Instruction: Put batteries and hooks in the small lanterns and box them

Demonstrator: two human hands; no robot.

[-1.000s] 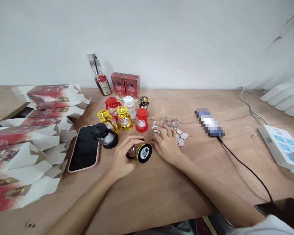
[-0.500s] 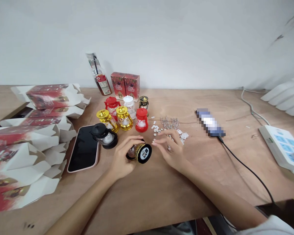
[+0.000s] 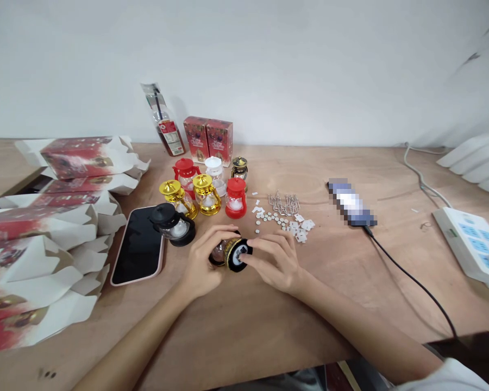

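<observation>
Wrapped around a small black and gold lantern [image 3: 230, 251], my left hand [image 3: 207, 260] holds it on its side, base toward the right. The base has a black rim and a white centre with a small opening. My right hand [image 3: 275, 258] has its thumb and fingers bent together at that base, the fingertips touching it; whatever they pinch is hidden. Right behind that hand lie small round silvery button cells [image 3: 283, 221], white plastic pieces [image 3: 301, 234] and bent metal wire handles [image 3: 284, 203]. A black lantern [image 3: 171, 224] stands left of my left hand.
Gold lanterns [image 3: 207, 194], a red lantern [image 3: 236, 198] and others stand behind, before two red boxes [image 3: 208, 140] and a bottle [image 3: 169, 136]. Open red cartons [image 3: 77, 157] and a dark phone [image 3: 140, 247] lie left. A cabled phone [image 3: 350, 203] and power strip [image 3: 468, 241] are right.
My right hand has moved left from beside the small parts to the lantern's base, and its fingertips now touch it. My left hand keeps the lantern in nearly the same place.
</observation>
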